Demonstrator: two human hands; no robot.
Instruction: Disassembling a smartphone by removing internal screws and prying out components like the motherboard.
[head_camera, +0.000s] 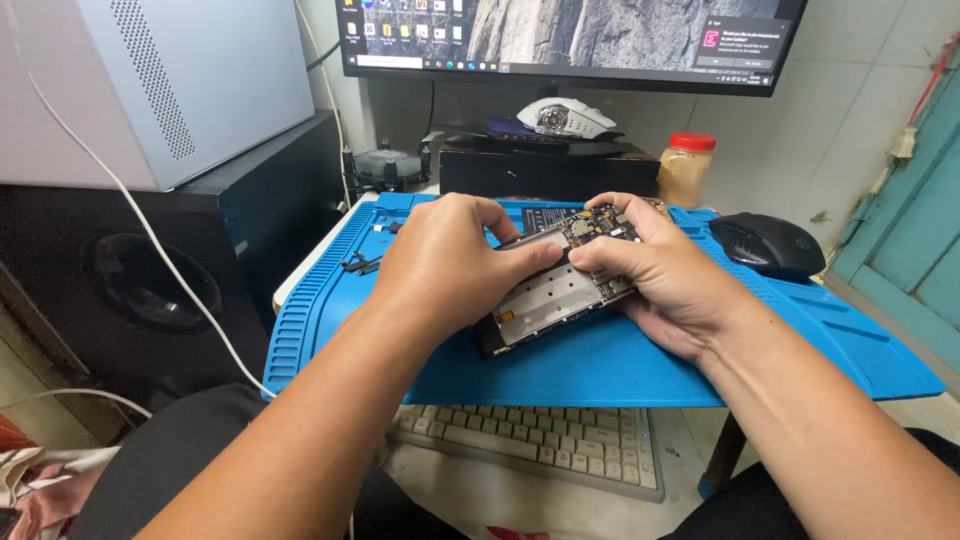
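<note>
An opened phone (555, 292) with its back cover off lies tilted just above a blue repair mat (620, 365); its metal shield and green circuit board (598, 226) are exposed. My left hand (445, 262) grips the phone's left side, the thumb pressing across its middle. Around the right side and top curls my right hand (665, 272), with its fingers at the circuit board. Both hands hold the phone together.
Small dark parts (362, 264) lie at the mat's left. A black mouse (768, 245) sits at the right, a red-lidded jar (687, 168) behind it. A white keyboard (540, 440) lies below the mat. A monitor (570, 35), a white mouse (565, 117), a grey computer case (170, 80) and a white cable (150, 240) surround the area.
</note>
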